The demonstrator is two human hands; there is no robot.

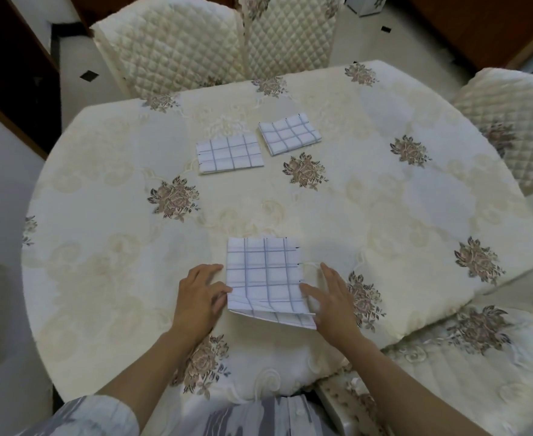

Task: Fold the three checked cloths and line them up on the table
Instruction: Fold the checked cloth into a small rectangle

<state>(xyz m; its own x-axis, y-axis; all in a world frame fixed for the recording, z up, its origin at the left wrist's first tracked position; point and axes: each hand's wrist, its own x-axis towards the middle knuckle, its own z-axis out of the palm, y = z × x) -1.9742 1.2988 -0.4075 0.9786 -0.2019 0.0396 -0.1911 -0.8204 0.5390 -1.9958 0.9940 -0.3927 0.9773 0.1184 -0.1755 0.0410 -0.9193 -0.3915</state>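
Three white cloths with a grey-blue check lie on the table. Two folded ones sit side by side at the far middle: one cloth on the left, another cloth on the right, slightly turned. The third checked cloth, folded to a square with its near edge uneven, lies at the near middle. My left hand rests flat at its left edge, thumb touching the lower left corner. My right hand lies on its lower right corner with fingers straight.
A cream tablecloth with brown flower motifs covers the table. Quilted cream chairs stand at the far side and far right, and a cushioned seat sits near right. Dark wooden furniture lines the left wall.
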